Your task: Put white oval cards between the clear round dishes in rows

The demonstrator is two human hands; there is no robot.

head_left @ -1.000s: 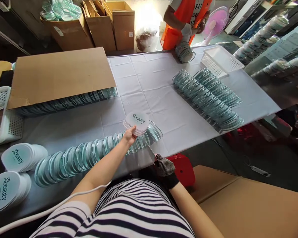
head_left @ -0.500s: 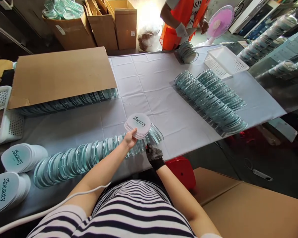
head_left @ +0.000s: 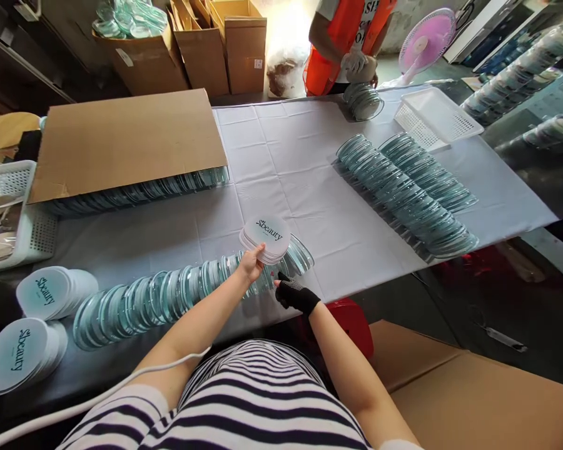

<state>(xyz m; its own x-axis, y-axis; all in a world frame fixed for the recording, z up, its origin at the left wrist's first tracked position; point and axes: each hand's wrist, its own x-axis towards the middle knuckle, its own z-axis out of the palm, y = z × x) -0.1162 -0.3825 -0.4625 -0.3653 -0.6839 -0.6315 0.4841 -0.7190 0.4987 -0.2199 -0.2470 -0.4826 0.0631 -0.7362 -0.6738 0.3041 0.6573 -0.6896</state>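
My left hand (head_left: 249,265) holds a small stack of round white labels (head_left: 266,237) printed "Sbeauty", just above the right end of a long row of overlapping clear glass discs (head_left: 169,294) on the white tablecloth (head_left: 281,169). My right hand (head_left: 293,291), in a black dotted glove, rests against the row's right end, directly under the label stack. Whether it grips a disc is hidden.
Two more label stacks (head_left: 47,292) lie at the near left. A cardboard sheet (head_left: 126,140) covers another disc row. Two disc rows (head_left: 403,187) lie at right, beside a white basket (head_left: 438,115). A person in an orange vest (head_left: 347,37) handles discs at the far end.
My gloved right hand has come up from the table's edge to the right end of the disc row. My left hand has kept the label stack in place.
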